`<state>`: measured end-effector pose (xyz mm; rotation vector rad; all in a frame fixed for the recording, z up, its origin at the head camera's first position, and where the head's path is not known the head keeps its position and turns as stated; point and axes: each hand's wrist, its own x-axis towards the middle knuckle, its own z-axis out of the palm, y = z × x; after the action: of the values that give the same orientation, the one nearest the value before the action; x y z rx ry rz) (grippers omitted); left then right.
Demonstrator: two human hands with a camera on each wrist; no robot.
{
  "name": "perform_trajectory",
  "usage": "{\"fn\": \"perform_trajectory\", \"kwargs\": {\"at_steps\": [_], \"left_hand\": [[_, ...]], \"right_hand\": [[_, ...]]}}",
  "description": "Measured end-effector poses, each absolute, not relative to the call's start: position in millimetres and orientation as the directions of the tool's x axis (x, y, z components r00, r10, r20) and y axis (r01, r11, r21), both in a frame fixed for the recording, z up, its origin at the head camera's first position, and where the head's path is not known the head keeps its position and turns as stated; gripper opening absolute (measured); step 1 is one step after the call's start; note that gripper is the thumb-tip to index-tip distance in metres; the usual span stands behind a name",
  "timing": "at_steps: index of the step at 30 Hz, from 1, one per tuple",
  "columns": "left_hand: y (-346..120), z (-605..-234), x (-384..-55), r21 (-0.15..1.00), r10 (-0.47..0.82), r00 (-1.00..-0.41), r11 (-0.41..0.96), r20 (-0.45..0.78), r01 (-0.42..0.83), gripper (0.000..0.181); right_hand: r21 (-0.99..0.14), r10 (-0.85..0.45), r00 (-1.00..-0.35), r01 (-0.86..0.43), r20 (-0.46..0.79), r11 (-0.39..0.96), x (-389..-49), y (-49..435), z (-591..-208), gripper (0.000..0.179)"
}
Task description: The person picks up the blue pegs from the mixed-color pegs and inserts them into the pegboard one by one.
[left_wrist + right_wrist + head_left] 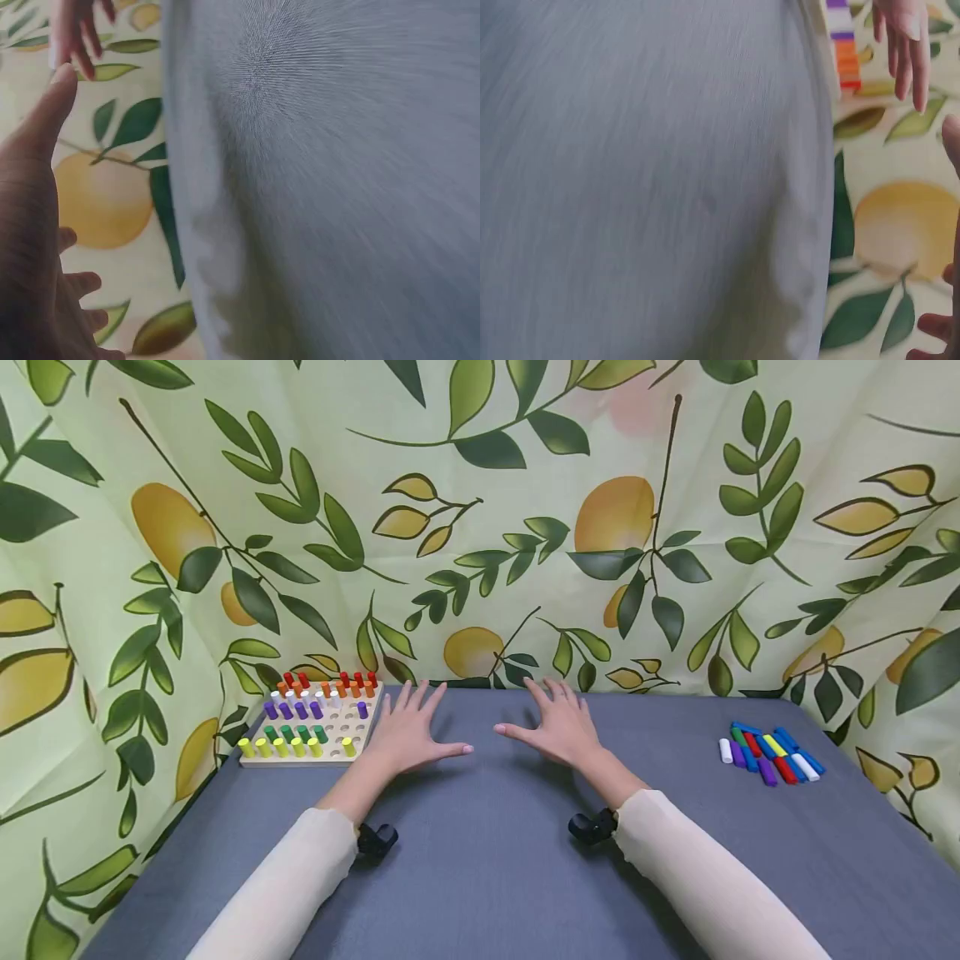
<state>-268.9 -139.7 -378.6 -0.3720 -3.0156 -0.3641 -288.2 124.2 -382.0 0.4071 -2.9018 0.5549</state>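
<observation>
Both hands hover over the middle of the table with fingers spread and nothing held. My left hand (407,732) is just right of a wooden pegboard (300,761), overlapping its right edge in the head view. Rows of red, orange, white, purple, green and yellow pegs (297,747) stand upright in the board, with some bare holes toward its right side. My right hand (558,727) faces the left one across a gap, thumb pointing inward. Far to its right lies a group of loose pegs (767,768) in blue, red, white, purple, green and yellow, lying on their sides.
A grey cloth covers the table (480,877). Behind it hangs a curtain (525,585) printed with leaves and lemons, meeting the table's back edge and wrapping round both sides. Each wrist wears a black strap-on camera (592,828).
</observation>
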Motion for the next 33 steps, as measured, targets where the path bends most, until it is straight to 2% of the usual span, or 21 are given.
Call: {"fn": "perform_trajectory", "kwargs": {"at_steps": [6, 10, 15, 19, 28, 33], "left_hand": [[-191, -376, -243, 0.388, 0.187, -0.961, 0.886, 0.202, 0.254, 0.112], [-235, -379, -233, 0.443, 0.125, -0.953, 0.864, 0.276, 0.241, 0.109], [-281, -388, -229, 0.398, 0.022, -0.941, 0.903, 0.338, 0.164, 0.109], [-303, -397, -225, 0.368, -0.041, -0.943, 0.926, 0.330, 0.088, 0.110], [-336, -405, -220, 0.335, -0.066, -0.950, 0.941, 0.305, 0.042, 0.111], [-352, -410, -220, 0.356, -0.070, -0.962, 0.934, 0.264, 0.030, 0.111]], "right_hand": [[-0.508, -0.281, -0.907, -0.410, 0.313, 0.757, -284, 82, -388, 0.095], [-0.625, -0.324, -0.882, -0.471, 0.342, 0.623, -284, 51, -394, 0.090], [-0.679, -0.342, -0.861, -0.507, 0.376, 0.531, -281, 10, -399, 0.088], [-0.724, -0.325, -0.870, -0.489, 0.370, 0.486, -276, -24, -403, 0.089], [-0.799, -0.347, -0.904, -0.396, 0.252, 0.452, -273, -81, -415, 0.091], [-0.765, -0.401, -0.895, -0.396, 0.197, 0.508, -272, -103, -425, 0.093]]}}
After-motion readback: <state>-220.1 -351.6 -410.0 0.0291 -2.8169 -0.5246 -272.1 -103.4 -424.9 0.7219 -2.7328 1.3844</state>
